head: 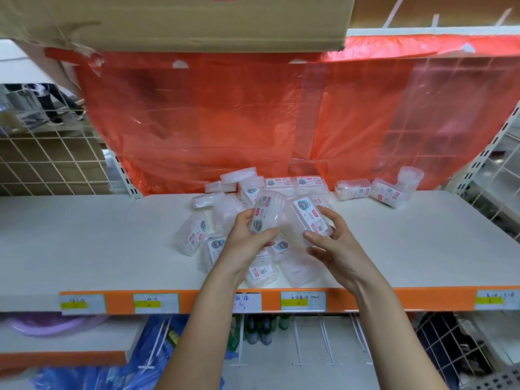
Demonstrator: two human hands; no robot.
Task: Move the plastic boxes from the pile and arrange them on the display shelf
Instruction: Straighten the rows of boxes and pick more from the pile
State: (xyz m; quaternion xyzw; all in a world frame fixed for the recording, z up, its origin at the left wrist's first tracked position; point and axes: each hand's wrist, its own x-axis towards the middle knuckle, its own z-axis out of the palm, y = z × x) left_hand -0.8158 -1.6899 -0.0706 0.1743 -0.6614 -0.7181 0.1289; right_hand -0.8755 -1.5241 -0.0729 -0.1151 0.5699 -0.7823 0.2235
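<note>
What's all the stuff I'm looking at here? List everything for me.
pile of plastic boxes: over a dozen, clear with labels, middle of the shelf
held boxes: two, clear, one in the left hand, one in the right
round containers: three, clear, back right of the shelf
display shelf: one, white with an orange front edge
price tags: several, white and yellow, on the front edge
plastic sheet: red, hanging behind the shelf
cardboard box: one, brown, overhead
left hand: fingers grip a box
right hand: fingers grip a box
</note>
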